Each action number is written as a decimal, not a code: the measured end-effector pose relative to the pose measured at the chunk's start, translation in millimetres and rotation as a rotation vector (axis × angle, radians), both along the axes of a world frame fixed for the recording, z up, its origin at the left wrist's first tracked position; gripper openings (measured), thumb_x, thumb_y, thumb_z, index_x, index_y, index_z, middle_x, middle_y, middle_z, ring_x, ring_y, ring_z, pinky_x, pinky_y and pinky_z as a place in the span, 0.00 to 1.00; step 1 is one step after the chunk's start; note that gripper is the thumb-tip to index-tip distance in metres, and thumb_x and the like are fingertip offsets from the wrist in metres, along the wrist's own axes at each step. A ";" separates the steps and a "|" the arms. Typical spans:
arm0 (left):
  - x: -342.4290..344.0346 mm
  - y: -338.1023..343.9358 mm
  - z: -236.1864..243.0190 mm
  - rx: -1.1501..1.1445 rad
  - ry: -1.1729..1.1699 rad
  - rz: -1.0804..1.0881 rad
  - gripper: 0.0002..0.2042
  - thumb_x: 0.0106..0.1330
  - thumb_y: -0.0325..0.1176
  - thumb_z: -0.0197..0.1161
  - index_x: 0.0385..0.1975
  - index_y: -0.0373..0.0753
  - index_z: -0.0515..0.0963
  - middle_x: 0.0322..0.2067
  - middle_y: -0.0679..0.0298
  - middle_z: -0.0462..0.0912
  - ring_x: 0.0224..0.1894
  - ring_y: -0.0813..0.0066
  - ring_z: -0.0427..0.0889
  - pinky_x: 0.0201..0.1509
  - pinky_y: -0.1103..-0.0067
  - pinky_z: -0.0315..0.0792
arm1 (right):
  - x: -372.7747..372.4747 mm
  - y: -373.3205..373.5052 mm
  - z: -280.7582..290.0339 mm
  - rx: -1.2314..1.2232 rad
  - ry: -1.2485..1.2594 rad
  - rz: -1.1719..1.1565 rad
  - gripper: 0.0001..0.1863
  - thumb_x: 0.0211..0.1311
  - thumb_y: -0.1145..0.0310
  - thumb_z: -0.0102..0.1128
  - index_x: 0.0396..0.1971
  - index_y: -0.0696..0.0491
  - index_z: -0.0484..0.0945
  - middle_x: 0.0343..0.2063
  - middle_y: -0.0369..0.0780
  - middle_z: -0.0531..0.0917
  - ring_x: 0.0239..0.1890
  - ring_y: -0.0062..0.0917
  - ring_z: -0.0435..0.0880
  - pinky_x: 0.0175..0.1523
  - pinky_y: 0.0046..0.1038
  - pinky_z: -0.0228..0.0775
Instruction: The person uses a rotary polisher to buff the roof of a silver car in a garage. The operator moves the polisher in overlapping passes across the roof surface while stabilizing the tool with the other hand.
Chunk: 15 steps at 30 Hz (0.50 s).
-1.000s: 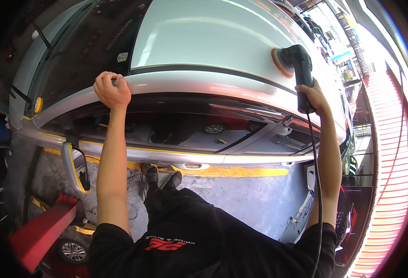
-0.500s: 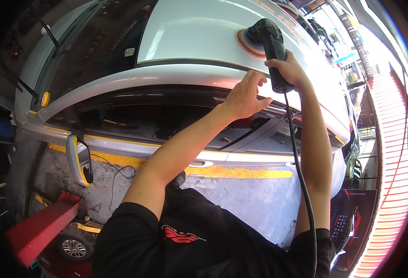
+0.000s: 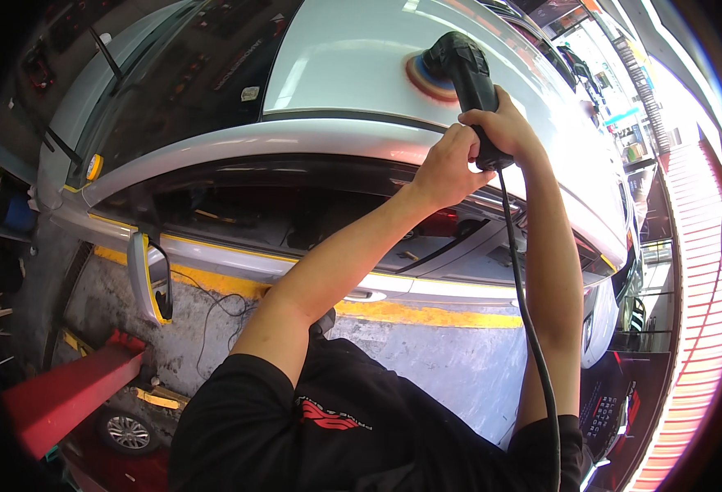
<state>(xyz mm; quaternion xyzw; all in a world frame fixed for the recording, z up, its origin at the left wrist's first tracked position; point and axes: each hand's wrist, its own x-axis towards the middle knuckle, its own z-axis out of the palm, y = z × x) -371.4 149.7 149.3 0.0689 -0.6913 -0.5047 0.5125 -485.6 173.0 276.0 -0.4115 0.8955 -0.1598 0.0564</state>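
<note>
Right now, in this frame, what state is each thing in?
Right hand: closed around the polisher's handle
Left hand: fingers curled at the handle's rear end
Polisher: held, pad on the roof; spinning or not, cannot tell
Cord: attached to the handle, hanging down
Roof: glossy
Side window: shut
Side mirror: folded out, edged with yellow tape

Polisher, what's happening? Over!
Right hand gripping polisher; left hand at its rear end, grip unclear. Pad on or just above car roof. No obstacle seen at pad; cord hangs below.
</note>
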 end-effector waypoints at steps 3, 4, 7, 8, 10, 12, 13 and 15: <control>16.7 -9.4 -0.7 -0.051 -0.078 -0.013 0.24 0.50 0.35 0.82 0.37 0.39 0.70 0.34 0.59 0.73 0.38 0.58 0.76 0.43 0.66 0.73 | -5.1 5.0 0.2 -0.012 -0.055 0.007 0.57 0.44 0.50 0.74 0.73 0.62 0.61 0.48 0.55 0.85 0.46 0.42 0.88 0.53 0.35 0.77; 23.3 -17.4 -5.2 -0.115 -0.079 0.050 0.23 0.51 0.37 0.81 0.38 0.38 0.72 0.35 0.58 0.75 0.41 0.56 0.77 0.46 0.65 0.73 | -12.8 13.4 1.5 -0.030 -0.070 0.016 0.57 0.44 0.50 0.74 0.73 0.61 0.61 0.48 0.55 0.85 0.45 0.40 0.88 0.53 0.35 0.77; 65.4 -76.3 -38.6 -0.313 -0.138 0.300 0.22 0.55 0.42 0.78 0.42 0.40 0.74 0.40 0.56 0.77 0.46 0.52 0.77 0.51 0.62 0.72 | -24.7 30.9 9.3 -0.031 -0.102 -0.045 0.57 0.46 0.53 0.75 0.75 0.62 0.57 0.47 0.53 0.84 0.42 0.36 0.87 0.51 0.32 0.77; 82.3 -97.9 -50.8 -0.328 -0.187 0.417 0.21 0.57 0.43 0.77 0.42 0.39 0.75 0.40 0.55 0.78 0.47 0.52 0.77 0.53 0.61 0.71 | -33.2 38.7 11.7 -0.021 -0.095 -0.086 0.57 0.47 0.54 0.75 0.75 0.63 0.56 0.48 0.52 0.84 0.43 0.35 0.86 0.51 0.32 0.77; 122.0 -137.6 -70.6 -0.340 -0.287 0.648 0.20 0.63 0.43 0.73 0.46 0.37 0.76 0.45 0.54 0.79 0.51 0.50 0.75 0.58 0.59 0.69 | -46.6 47.4 15.3 -0.022 -0.154 -0.149 0.59 0.50 0.54 0.75 0.77 0.64 0.52 0.49 0.52 0.83 0.44 0.34 0.85 0.50 0.31 0.77; 152.2 -166.5 -87.3 -0.391 -0.389 0.772 0.23 0.65 0.45 0.72 0.52 0.38 0.76 0.52 0.54 0.79 0.58 0.50 0.73 0.63 0.57 0.66 | -64.3 55.6 14.3 -0.091 -0.137 -0.173 0.58 0.48 0.55 0.75 0.76 0.63 0.54 0.45 0.53 0.84 0.39 0.34 0.86 0.44 0.32 0.79; 164.7 -176.5 -94.1 -0.396 -0.441 0.787 0.26 0.65 0.46 0.71 0.57 0.37 0.75 0.57 0.52 0.78 0.63 0.47 0.71 0.68 0.58 0.64 | -71.2 56.3 13.1 -0.122 -0.135 -0.176 0.57 0.48 0.55 0.74 0.76 0.62 0.55 0.43 0.53 0.84 0.36 0.34 0.87 0.42 0.32 0.80; 173.6 -189.4 -104.8 -0.426 -0.499 0.837 0.27 0.67 0.48 0.68 0.60 0.37 0.76 0.60 0.53 0.78 0.67 0.47 0.71 0.72 0.58 0.63 | -82.4 54.0 19.2 -0.101 -0.210 -0.182 0.55 0.49 0.56 0.74 0.74 0.62 0.56 0.42 0.51 0.83 0.35 0.33 0.86 0.40 0.32 0.80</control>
